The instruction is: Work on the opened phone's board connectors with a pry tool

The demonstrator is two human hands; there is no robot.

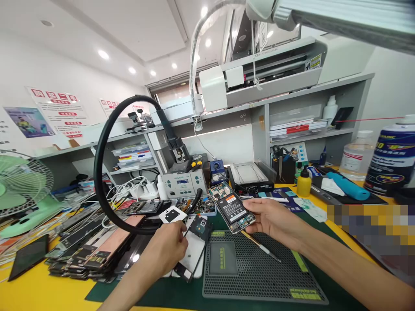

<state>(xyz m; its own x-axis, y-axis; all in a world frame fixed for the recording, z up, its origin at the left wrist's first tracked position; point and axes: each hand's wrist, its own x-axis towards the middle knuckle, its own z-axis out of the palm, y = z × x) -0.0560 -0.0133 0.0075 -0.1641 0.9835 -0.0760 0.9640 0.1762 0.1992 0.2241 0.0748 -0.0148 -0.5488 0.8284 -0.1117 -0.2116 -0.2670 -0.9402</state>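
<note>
My right hand (264,216) grips an opened smartphone (231,207) by its right edge, tilted above the mat. The phone's back is off; its black battery and circuit boards show. My left hand (170,244) is closed, with its fingertips bent down at a white phone back cover (191,250) and black phone parts. What its fingers hold, if anything, is hidden. Just beyond it lies a white piece with a black patch (172,214). A thin screwdriver (259,245) lies on the grey perforated mat (259,276), below the phone.
Stacked phone parts (97,250) lie on the left, beside a green fan (22,190). A black hose (97,164) arches over the bench from the hot-air station (181,183). At right stand a yellow bottle (304,183) and a spray can (391,157).
</note>
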